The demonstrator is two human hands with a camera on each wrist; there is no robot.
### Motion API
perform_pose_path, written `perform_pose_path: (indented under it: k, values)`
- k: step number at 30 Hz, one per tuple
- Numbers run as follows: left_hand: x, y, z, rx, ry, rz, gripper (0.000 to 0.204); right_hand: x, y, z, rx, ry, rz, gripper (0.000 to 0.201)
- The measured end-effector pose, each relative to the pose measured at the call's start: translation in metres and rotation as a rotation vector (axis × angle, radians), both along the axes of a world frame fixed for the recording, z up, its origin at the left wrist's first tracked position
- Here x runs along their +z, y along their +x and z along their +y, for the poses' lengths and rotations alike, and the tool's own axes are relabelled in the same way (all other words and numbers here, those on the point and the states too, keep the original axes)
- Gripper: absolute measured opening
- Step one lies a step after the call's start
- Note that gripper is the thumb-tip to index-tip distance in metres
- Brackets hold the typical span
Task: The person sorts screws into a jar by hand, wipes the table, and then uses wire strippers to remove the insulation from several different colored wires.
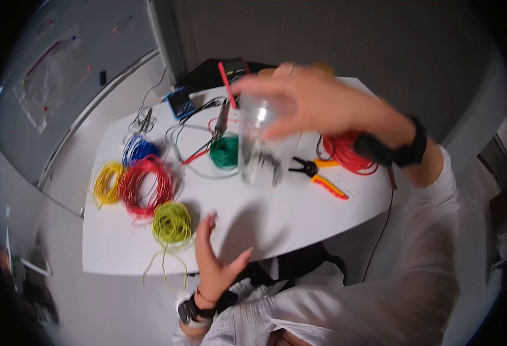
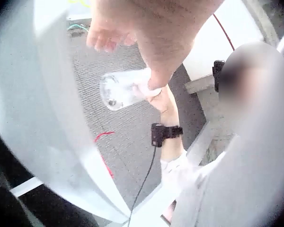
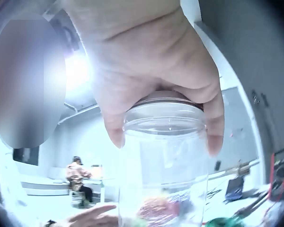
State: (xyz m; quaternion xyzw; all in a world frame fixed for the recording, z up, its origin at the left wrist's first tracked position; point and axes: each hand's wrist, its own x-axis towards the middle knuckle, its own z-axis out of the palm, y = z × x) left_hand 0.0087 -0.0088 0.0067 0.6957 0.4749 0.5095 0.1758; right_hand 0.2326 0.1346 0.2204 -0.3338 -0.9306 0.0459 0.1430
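Note:
My right hand grips a clear plastic jar from above, fingers and thumb spread round its top. The jar hangs over the middle of the white table, with small dark pieces low inside it. In the right wrist view the palm covers much of the jar's top. My left hand is empty, fingers and thumb apart, at the table's front edge beside a yellow-green wire coil. From the left wrist view the jar appears beyond the left hand.
Red, yellow and blue wire coils lie at the left. Behind the jar are a green coil and a soldering iron. Wire strippers and another red coil lie right. A blue-cased device stands at the back.

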Motion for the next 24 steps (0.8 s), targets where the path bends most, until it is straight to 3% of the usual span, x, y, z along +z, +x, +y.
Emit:
perform_pose_path:
  k: [1,3,5,6,10,12,13,15,16,18,20,24]
  values:
    - [0.016,0.006,0.002,-0.008,0.044,0.033,0.099,-0.018,-0.012,-0.02,0.05,-0.036,-0.011,0.069]
    - [0.031,0.018,0.003,0.028,0.125,0.035,0.112,-0.05,-0.031,-0.051,0.118,-0.126,0.044,0.066]
    - [0.023,0.027,0.003,0.032,0.039,-0.094,0.111,-0.061,-0.042,-0.083,0.15,-0.187,0.125,0.065]
    - [0.024,0.031,0.001,0.008,-0.033,-0.199,0.105,-0.068,-0.045,-0.088,0.203,-0.008,0.172,0.064]
    - [0.022,0.02,-0.001,0.002,-0.02,-0.091,0.102,-0.065,-0.041,-0.093,0.145,-0.163,0.099,0.065]
    - [0.025,0.012,0.002,-0.198,-0.188,-0.064,0.105,-0.068,-0.035,-0.088,0.215,0.045,0.258,0.064]
    - [0.025,0.015,0.002,-0.194,-0.184,-0.066,0.105,-0.064,-0.03,-0.083,0.219,0.047,0.255,0.064]
    - [0.022,0.019,-0.002,-0.28,-0.277,-0.47,0.108,-0.061,-0.018,-0.072,0.299,-0.183,0.832,0.064]
    - [0.017,0.015,-0.001,-0.253,-0.212,-0.384,0.108,-0.066,-0.007,-0.07,0.298,-0.185,0.833,0.064]
    - [0.017,0.013,-0.001,-0.236,-0.112,-0.361,0.108,-0.087,0.017,-0.059,-0.056,-0.245,0.422,0.066]
    - [0.014,0.01,-0.001,-0.186,0.03,-0.268,0.11,-0.14,0.029,-0.046,-0.152,-0.311,0.13,0.07]
    - [0.018,0.012,-0.008,-0.222,0.04,-0.275,0.116,-0.175,0.02,-0.048,-0.168,-0.245,-0.072,0.073]
